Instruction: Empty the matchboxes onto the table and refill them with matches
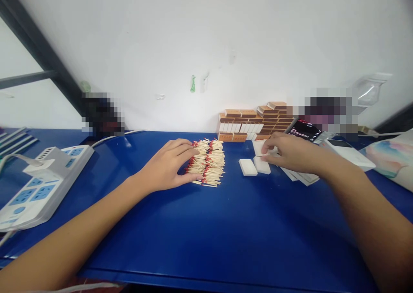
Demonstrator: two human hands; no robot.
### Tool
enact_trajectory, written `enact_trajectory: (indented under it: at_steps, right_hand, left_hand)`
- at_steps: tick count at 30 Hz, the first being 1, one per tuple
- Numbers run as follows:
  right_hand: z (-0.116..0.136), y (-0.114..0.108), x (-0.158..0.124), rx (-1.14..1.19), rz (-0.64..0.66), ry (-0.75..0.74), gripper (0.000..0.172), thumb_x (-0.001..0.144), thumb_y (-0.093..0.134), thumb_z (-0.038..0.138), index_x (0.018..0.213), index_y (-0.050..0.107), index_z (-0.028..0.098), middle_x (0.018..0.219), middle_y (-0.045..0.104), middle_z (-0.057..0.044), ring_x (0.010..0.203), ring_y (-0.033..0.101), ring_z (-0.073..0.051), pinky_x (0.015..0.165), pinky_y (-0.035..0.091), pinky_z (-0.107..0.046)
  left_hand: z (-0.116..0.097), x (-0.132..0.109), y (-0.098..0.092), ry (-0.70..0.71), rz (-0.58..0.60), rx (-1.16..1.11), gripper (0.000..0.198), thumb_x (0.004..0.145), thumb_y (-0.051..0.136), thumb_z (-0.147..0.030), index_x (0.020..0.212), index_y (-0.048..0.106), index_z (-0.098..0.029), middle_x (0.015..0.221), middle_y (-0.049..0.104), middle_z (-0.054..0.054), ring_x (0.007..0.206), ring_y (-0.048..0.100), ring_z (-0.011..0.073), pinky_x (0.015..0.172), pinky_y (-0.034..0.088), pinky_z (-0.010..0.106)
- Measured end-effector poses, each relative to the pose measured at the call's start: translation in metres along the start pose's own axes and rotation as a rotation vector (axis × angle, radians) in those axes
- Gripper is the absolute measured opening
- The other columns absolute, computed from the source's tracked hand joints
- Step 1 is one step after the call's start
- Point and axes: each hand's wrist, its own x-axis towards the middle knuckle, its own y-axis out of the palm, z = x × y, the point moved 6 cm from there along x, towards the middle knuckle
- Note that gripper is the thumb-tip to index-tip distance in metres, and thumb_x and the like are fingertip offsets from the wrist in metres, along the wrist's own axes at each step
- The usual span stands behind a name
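A large pile of red-tipped matches [214, 164] lies on the blue table [206, 232]. My left hand [172, 164] rests at the pile's left side with its fingers spread, the thumb at the lower edge. Right of the pile, my right hand [284, 152] is over some small white trays, thumb and fingertips curved toward each other at a white tray [262, 165]; whether it grips one is unclear. Another white tray [248, 167] lies just to the left. Behind them, brown and white matchboxes [240, 125] stand stacked against the wall.
A white power strip [61, 172] with a plugged-in adapter is at the left. A lit phone [305, 129] leans behind my right hand. Flat white pieces [298, 175], a white box [348, 153] and a patterned packet [392, 157] are at the right.
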Motion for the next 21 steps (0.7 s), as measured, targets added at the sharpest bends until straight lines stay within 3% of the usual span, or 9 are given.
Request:
enact_trajectory:
  at_steps: [5, 9, 13, 17, 21]
  right_hand:
    - [0.044, 0.001, -0.002, 0.069, -0.161, -0.157, 0.042, 0.097, 0.059, 0.057, 0.111, 0.073, 0.021, 0.107, 0.069, -0.013, 0.094, 0.066, -0.028, 0.082, 0.051, -0.04]
    - [0.072, 0.019, -0.003, 0.054, -0.11, -0.285, 0.029, 0.098, 0.061, 0.046, 0.105, 0.074, 0.021, 0.105, 0.068, -0.013, 0.102, 0.064, -0.029, 0.089, 0.05, -0.043]
    - [0.062, 0.022, -0.003, 0.064, -0.03, -0.241, 0.018, 0.096, 0.06, 0.036, 0.098, 0.072, 0.022, 0.103, 0.071, -0.011, 0.095, 0.065, -0.027, 0.081, 0.05, -0.041]
    - [0.046, 0.007, -0.004, 0.065, -0.038, -0.184, 0.026, 0.093, 0.064, 0.048, 0.098, 0.07, 0.023, 0.099, 0.073, -0.01, 0.09, 0.067, -0.027, 0.075, 0.049, -0.038]
    - [0.032, 0.001, -0.008, -0.03, 0.052, 0.014, 0.037, 0.086, 0.069, 0.061, 0.08, 0.067, 0.024, 0.081, 0.072, -0.008, 0.069, 0.065, -0.025, 0.057, 0.041, -0.033]
  left_hand:
    - [-0.001, -0.001, 0.003, -0.005, 0.026, -0.003, 0.059, 0.094, 0.069, -0.058, 0.134, 0.062, -0.015, 0.131, 0.068, 0.016, 0.129, 0.06, 0.0324, 0.111, 0.05, 0.053]
    - [-0.002, -0.001, 0.005, -0.017, 0.039, 0.0, 0.066, 0.094, 0.068, -0.06, 0.141, 0.057, -0.016, 0.136, 0.065, 0.016, 0.132, 0.058, 0.0323, 0.113, 0.049, 0.052]
    - [0.002, -0.001, 0.008, -0.038, 0.055, -0.027, 0.065, 0.094, 0.068, -0.061, 0.14, 0.057, -0.017, 0.135, 0.066, 0.015, 0.13, 0.058, 0.0323, 0.112, 0.049, 0.052]
    - [0.009, -0.001, 0.009, -0.076, 0.046, -0.045, 0.063, 0.095, 0.067, -0.059, 0.142, 0.056, -0.017, 0.133, 0.067, 0.015, 0.128, 0.059, 0.0323, 0.111, 0.049, 0.054]
    - [0.01, 0.0, 0.006, -0.089, -0.004, -0.067, 0.058, 0.096, 0.068, -0.055, 0.14, 0.058, -0.019, 0.131, 0.068, 0.014, 0.127, 0.06, 0.0311, 0.11, 0.05, 0.053]
